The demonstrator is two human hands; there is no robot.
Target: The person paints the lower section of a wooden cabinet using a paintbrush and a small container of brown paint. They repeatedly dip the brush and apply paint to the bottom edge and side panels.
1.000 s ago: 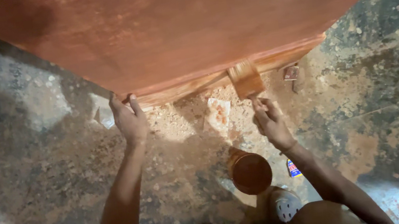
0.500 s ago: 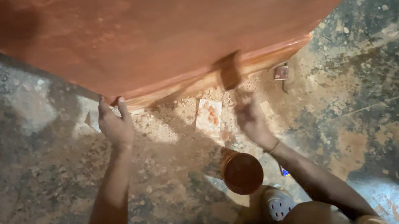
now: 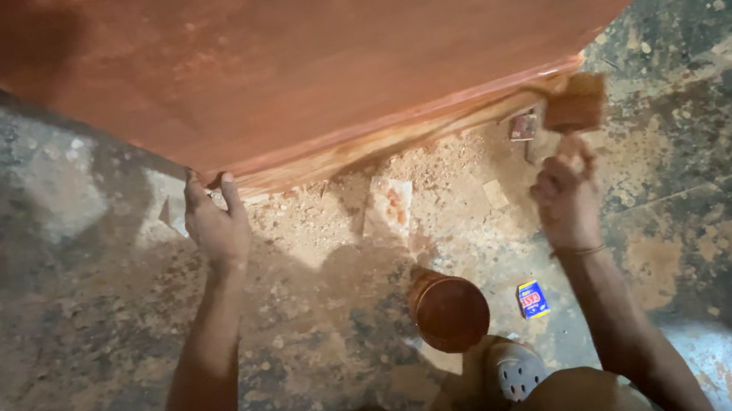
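Brush (image 3: 575,103): wide, reddish-brown head, set against the right end of the panel's lower edge. Right hand (image 3: 566,198) just below it, fingers curled shut around the handle; handle itself hidden inside the fist. Forearm runs straight up from lower right, thin band at the wrist.

Panel (image 3: 344,39): large reddish-brown board filling the top of the view, upper part cut off by the frame. Lower edge shows a paler streak.

Left hand (image 3: 216,223): raised to the panel's lower edge near its left corner, fingers close together, tips touching the edge; whether they hook under it cannot be told. Arm extended straight.

Below, between the arms: round brown tin (image 3: 449,309) on the stained floor (image 3: 52,322). Small blue packet (image 3: 532,299) just right of it. Pale perforated shoe (image 3: 517,369) near the bottom edge, partly hidden.
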